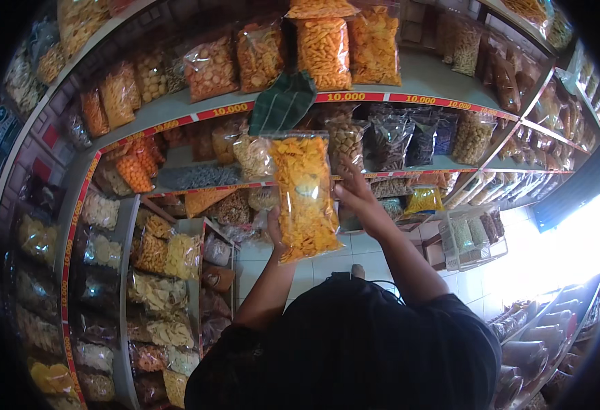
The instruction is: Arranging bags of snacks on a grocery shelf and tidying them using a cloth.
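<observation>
A clear plastic bag of orange-yellow chips is held up in front of the shelves, its long side close to upright. My left hand grips it low on its left side, and the bag hides part of that hand. Beside the bag's right edge is my right hand, fingers spread and pointing up. Its thumb side comes very close to the plastic; whether it touches cannot be made out. Behind the bag's upper end, a dark green striped piece, perhaps cloth, hangs over the shelf edge.
Bagged snacks fill the shelves ahead, including orange sticks and chips. Red strips bearing writing line the shelf edges. Compartments with bags stand at left. A white basket and lidded containers are at right.
</observation>
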`<state>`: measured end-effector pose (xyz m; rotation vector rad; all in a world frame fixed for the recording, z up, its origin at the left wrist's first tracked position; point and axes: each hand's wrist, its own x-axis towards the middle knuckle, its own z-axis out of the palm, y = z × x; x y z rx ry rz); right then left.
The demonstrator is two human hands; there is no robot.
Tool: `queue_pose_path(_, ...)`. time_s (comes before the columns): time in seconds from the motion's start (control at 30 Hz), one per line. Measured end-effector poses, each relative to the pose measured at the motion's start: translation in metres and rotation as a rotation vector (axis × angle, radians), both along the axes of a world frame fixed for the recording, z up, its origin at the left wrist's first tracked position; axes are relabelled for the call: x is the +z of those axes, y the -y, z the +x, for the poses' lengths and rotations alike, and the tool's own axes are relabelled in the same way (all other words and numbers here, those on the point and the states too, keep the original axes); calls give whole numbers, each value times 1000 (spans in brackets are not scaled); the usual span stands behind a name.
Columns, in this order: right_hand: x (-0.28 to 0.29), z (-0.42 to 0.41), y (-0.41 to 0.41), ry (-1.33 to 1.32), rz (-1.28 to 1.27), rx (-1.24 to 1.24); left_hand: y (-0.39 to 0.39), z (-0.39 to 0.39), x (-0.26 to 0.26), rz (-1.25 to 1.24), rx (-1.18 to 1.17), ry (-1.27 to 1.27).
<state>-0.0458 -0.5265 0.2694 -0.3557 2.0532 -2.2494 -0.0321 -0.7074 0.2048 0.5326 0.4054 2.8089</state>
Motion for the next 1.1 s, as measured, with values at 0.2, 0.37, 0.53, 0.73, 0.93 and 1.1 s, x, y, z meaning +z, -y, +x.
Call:
queue_pose_path(0.2,53,10,-45,141,-183,117,-48,-47,27,-375,-144,-62)
queue_pose_path(0.37,90,-32,-92,-90,-89,-56,-93,-94,113,-728,241,-335)
queue_pose_path(0.53,123,-91,-117,-361,-23,-280,-122,-135,167,-828,481,-413)
queue_pose_path(0.73,137,-181,-122,-607,3,-349,-159,-201,180,-921,825,-510)
queue_pose_path(0.93,136,-229,-128,-676,59,-321,-175,-240,183,-1203,1191,-507)
queue_pose_path(1.1,113,-234,-131,-827,339,-523,-183,-230,168,-1382,1381,-492)
